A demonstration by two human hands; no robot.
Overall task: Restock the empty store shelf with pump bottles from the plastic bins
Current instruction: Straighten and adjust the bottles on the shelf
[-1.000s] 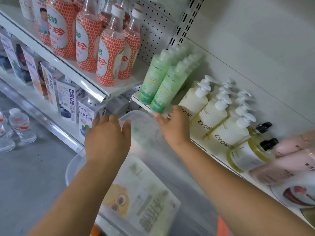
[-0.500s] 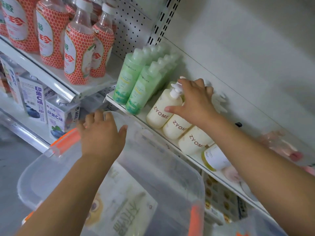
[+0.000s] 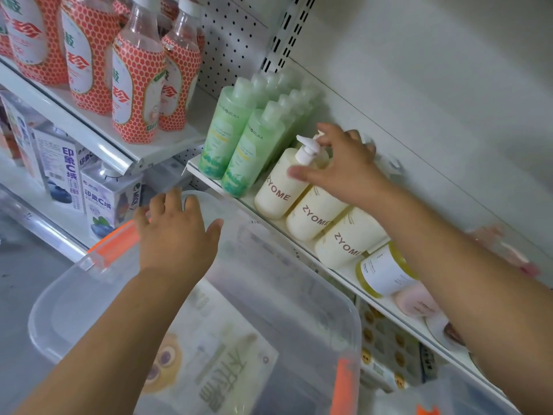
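In the upper left of the frame, orange honeycomb-patterned drink bottles (image 3: 89, 55) are standing on a white shelf, with blue-and-white cartons (image 3: 65, 178) on the level below.

At lower left and centre, a clear plastic bin (image 3: 71, 283) with orange clips is sitting in front of the person. No bottles are showing inside it, only a printed pack (image 3: 221, 369) with a cartoon face seen through its clear plastic. The left hand (image 3: 176, 235) is gripping the bin's far rim, fingers curling over the edge and thumb spreading wide.

Just right of centre, two rows of green bottles (image 3: 236, 139) are filling the near end of the shelf (image 3: 302, 251). Beside them, three rows of cream pump bottles are running back toward the wall. The right hand (image 3: 344, 166) is closing around the top of the front-left pump bottle (image 3: 278, 190) – thumb pressing on its shoulder, fingers curling over the pump heads behind.

This bottle is standing upright on the shelf, its label facing the aisle. In the picture its long axis is leaning from base at lower left to pump at upper right, and the spout is pointing toward the upper left.

Further right, an amber bottle (image 3: 386, 271) and a pink bottle (image 3: 416, 301) are following, partly blurred.

The restocking is looking nearly done – the shelf is reading as full, and what seems left is straightening this bottle.
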